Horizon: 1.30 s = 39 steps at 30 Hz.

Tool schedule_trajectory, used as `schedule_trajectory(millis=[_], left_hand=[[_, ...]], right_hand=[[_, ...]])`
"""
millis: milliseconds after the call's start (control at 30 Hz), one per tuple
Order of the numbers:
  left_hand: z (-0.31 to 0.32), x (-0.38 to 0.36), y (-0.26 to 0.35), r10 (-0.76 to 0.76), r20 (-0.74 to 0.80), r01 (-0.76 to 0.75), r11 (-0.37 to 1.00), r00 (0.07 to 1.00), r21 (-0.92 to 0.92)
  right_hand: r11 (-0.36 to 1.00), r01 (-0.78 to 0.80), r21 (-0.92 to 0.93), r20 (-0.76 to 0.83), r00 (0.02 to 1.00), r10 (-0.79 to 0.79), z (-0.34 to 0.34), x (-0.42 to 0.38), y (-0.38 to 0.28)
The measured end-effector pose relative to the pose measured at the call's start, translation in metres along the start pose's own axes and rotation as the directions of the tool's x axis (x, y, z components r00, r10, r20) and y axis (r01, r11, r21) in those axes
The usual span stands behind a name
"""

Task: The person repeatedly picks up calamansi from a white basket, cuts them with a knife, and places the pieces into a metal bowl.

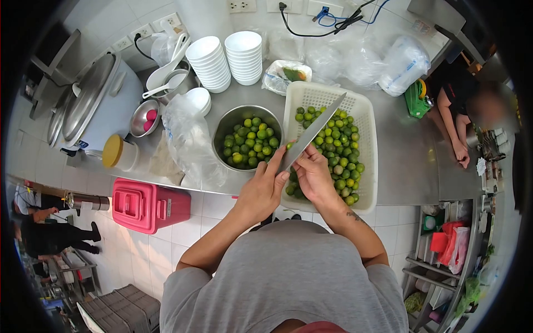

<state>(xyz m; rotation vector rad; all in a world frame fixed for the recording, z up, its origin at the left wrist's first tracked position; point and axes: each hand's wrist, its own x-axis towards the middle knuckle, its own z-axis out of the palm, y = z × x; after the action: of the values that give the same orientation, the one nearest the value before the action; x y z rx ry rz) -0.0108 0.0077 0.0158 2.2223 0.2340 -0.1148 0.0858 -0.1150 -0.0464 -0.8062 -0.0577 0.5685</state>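
My left hand (261,187) is closed round the handle end of a large kitchen knife (316,129), its index finger lying along the blade. The broad blade slants up and to the right over a white plastic basket (367,191) of small green limes (345,145). Close beside the blade, my right hand (313,176) has its fingers bent together; what they hold is hidden. A bit of green shows by the left fingertip, partly covered by the blade. Left of the knife stands a steel bowl (217,123) filled with more limes (250,141).
Stacked white bowls (244,55) and plastic bags (191,139) crowd the steel counter (402,161). A yellow-lidded tub (114,152) and a large lidded pot (105,100) stand left. Below is a red bin (150,205). Another person's arm (452,130) rests at right.
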Motion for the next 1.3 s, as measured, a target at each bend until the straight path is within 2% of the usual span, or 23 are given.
schedule_trajectory(millis=[67,167,267,300,400,433,467,533,567,633,667,733,767,833,967,1067,1100,1133,1167,1267,1300], left_hand=[[0.003,0.003,-0.006,0.02,-0.038,-0.02,1.0,0.999,0.0],[0.009,0.011,-0.019,0.21,-0.213,-0.228,0.971,0.954,-0.065],[0.0,0.017,-0.016,0.053,-0.183,-0.082,0.985,0.982,-0.155],[0.0,0.018,-0.02,0.052,-0.208,-0.09,0.98,0.977,-0.176],[-0.018,0.019,-0.016,0.048,-0.161,-0.084,0.97,0.986,-0.228],[-0.027,0.016,-0.009,-0.029,-0.149,-0.009,0.968,0.988,-0.251],[-0.028,0.017,-0.016,-0.02,-0.205,-0.029,0.971,0.979,-0.236],[-0.029,0.021,-0.035,0.005,-0.314,-0.072,0.977,0.949,-0.202],[-0.034,0.021,-0.041,-0.099,-0.263,0.039,0.974,0.96,-0.222],[-0.034,0.02,-0.044,-0.109,-0.303,0.046,0.978,0.947,-0.205],[-0.034,0.018,-0.044,-0.109,-0.291,0.045,0.975,0.95,-0.218],[-0.034,0.012,-0.034,-0.106,-0.236,0.04,0.963,0.966,-0.267],[-0.032,0.009,-0.031,-0.091,-0.203,0.031,0.958,0.975,-0.284],[-0.026,0.004,-0.029,-0.054,-0.144,0.008,0.953,0.988,-0.302],[-0.015,0.003,-0.037,-0.039,-0.121,0.001,0.956,0.992,-0.294],[-0.022,-0.001,-0.029,-0.048,-0.123,0.005,0.944,0.991,-0.331],[-0.025,-0.004,-0.027,-0.058,-0.117,0.013,0.934,0.991,-0.356],[-0.028,-0.006,-0.026,-0.068,-0.111,0.021,0.925,0.991,-0.381],[-0.03,-0.008,-0.025,-0.082,-0.093,0.037,0.911,0.992,-0.41],[-0.029,-0.01,-0.027,-0.078,-0.077,0.038,0.905,0.994,-0.425],[-0.028,-0.01,-0.028,-0.07,-0.08,0.031,0.908,0.994,-0.417]], right_hand=[[0.999,-0.019,-0.043,0.005,1.0,0.02,-0.001,0.0,0.005],[0.998,-0.031,-0.061,0.063,0.997,0.035,0.003,-0.001,0.007],[0.994,-0.057,-0.097,0.091,0.994,0.066,0.008,-0.001,0.013],[0.989,-0.046,-0.138,0.136,0.989,0.065,0.008,0.002,0.01],[0.916,-0.03,-0.4,0.142,0.985,0.094,0.017,0.012,-0.018],[0.862,0.068,-0.502,0.141,0.99,0.004,0.012,0.019,-0.026],[0.742,0.16,-0.652,0.139,0.986,-0.091,0.002,0.026,-0.034],[0.353,0.172,-0.92,0.184,0.983,0.0,-0.03,0.042,-0.051],[0.253,0.185,-0.95,0.21,0.975,0.074,-0.041,0.044,-0.049],[0.055,0.226,-0.973,0.232,0.946,0.224,-0.049,0.043,-0.044],[-0.097,0.279,-0.955,0.246,0.933,0.261,-0.051,0.041,-0.038],[-0.385,0.383,-0.839,0.257,0.904,0.341,-0.048,0.035,-0.023],[-0.479,0.409,-0.776,0.243,0.896,0.372,-0.047,0.035,-0.018],[-0.444,0.433,-0.785,0.298,0.891,0.343,-0.053,0.04,-0.015],[-0.4,0.512,-0.76,0.416,0.857,0.305,-0.052,0.037,-0.021],[-0.051,0.392,-0.919,0.374,0.904,0.205,-0.05,0.039,-0.029],[0.265,0.251,-0.931,0.308,0.93,0.2,-0.049,0.04,-0.032],[0.55,0.083,-0.831,0.24,0.946,0.22,-0.048,0.039,-0.037],[0.771,-0.094,-0.63,0.179,0.949,0.262,-0.047,0.038,-0.041],[0.966,-0.168,-0.199,0.203,0.957,0.208,-0.015,0.021,-0.057],[0.969,-0.166,-0.181,0.239,0.949,0.207,-0.014,0.02,-0.056]])
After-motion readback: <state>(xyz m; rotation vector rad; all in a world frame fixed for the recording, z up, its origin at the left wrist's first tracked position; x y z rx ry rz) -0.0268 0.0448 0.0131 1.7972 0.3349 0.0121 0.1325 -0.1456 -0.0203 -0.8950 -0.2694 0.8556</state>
